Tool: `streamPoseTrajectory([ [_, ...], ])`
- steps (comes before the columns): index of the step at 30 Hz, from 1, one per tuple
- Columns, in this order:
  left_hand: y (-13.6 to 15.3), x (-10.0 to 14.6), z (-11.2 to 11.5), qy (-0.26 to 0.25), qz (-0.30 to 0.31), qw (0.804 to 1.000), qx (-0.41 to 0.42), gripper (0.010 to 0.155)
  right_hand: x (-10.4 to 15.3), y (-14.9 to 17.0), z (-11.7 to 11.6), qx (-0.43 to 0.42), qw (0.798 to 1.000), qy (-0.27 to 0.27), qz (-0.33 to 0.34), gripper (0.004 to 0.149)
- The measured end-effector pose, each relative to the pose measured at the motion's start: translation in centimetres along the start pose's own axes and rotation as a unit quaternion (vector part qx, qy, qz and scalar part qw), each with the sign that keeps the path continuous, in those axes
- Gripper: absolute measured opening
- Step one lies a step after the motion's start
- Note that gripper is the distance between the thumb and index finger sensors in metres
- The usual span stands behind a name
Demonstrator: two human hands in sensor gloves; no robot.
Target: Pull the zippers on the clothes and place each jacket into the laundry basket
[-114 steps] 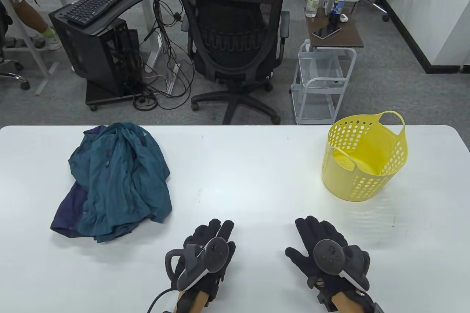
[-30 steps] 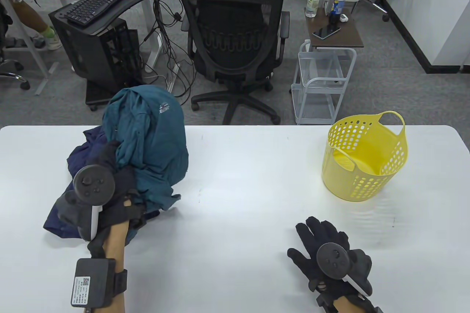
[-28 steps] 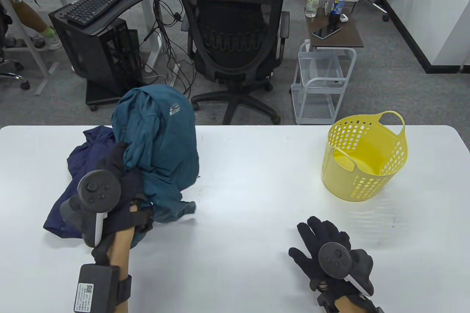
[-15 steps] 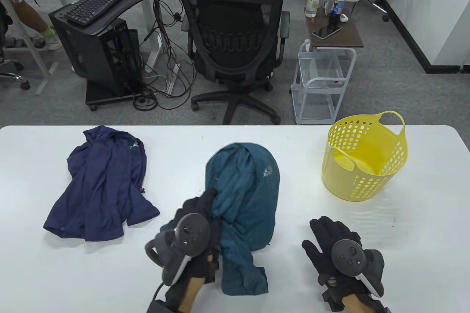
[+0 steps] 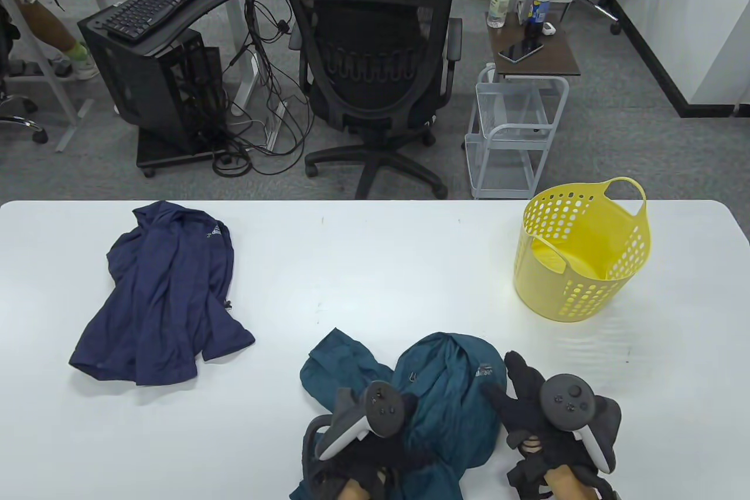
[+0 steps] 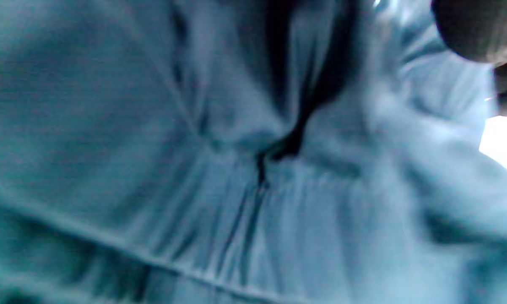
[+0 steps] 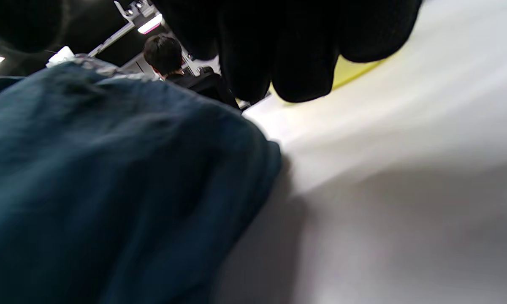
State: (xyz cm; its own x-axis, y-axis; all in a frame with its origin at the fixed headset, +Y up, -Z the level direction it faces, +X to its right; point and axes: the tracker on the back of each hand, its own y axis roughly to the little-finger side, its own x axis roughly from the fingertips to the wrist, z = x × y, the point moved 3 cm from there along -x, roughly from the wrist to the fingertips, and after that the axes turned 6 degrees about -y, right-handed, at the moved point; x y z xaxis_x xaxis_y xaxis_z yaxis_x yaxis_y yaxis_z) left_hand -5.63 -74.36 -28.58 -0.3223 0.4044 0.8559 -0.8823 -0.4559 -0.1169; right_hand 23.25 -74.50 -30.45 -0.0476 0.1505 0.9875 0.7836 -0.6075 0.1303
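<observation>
Lying flat at the left of the white table point(image 5: 375, 265), the navy jacket point(image 5: 161, 295) is spread out and no hand touches it. Near the front edge, in the middle, the teal jacket point(image 5: 445, 400) is bunched in a soft heap, and a small zipper pull point(image 5: 413, 375) shows on its upper folds. The left hand point(image 5: 357, 435) rests on the left part of this heap; its fingers are hidden under the tracker and the cloth, so I cannot tell if they pinch the fabric or only lie on it. The right hand point(image 5: 527, 400) is at the right side of the heap, its fingers point(image 7: 287, 63) straight and close together, touching the cloth edge. The yellow basket point(image 5: 580, 248) stands well apart at the right and looks empty.

The fabric seems thin, light and limp, so it will probably fold and slide when pulled. I think it is best to hold the hem beside the zipper with one hand and pinch the pull with the other.
</observation>
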Motion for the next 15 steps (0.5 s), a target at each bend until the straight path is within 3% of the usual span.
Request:
streamPoseTrajectory([
  [2,1.0,1.0,-1.5,-0.014,0.007,0.999,0.041,0.084,0.0,-0.3,-0.7,-0.017,0.999,-0.036,-0.013,0.104],
  [5,2.5,2.1,-3.9,-0.106,-0.032,0.991,0.072,0.070,-0.4,-1.0,-1.8,-0.013,0.997,-0.072,-0.018,0.112],
  [7,3.1,2.2,-4.7,-0.179,-0.078,0.980,0.038,0.065,-0.7,-1.7,-2.9,0.039,0.994,-0.101,-0.018,0.113],
  [8,2.9,1.7,-4.5,-0.185,-0.092,0.978,0.002,0.066,-0.9,-2.2,-3.4,0.066,0.992,-0.108,-0.012,0.110],
  [12,1.8,-1.2,-1.0,-0.078,-0.100,0.988,-0.087,0.093,-0.4,-4.1,-5.6,0.143,0.977,-0.152,0.043,0.095],
  [15,1.3,-2.3,0.6,-0.040,-0.109,0.986,-0.123,0.104,0.3,-5.2,-6.8,0.186,0.963,-0.175,0.087,0.087],
])
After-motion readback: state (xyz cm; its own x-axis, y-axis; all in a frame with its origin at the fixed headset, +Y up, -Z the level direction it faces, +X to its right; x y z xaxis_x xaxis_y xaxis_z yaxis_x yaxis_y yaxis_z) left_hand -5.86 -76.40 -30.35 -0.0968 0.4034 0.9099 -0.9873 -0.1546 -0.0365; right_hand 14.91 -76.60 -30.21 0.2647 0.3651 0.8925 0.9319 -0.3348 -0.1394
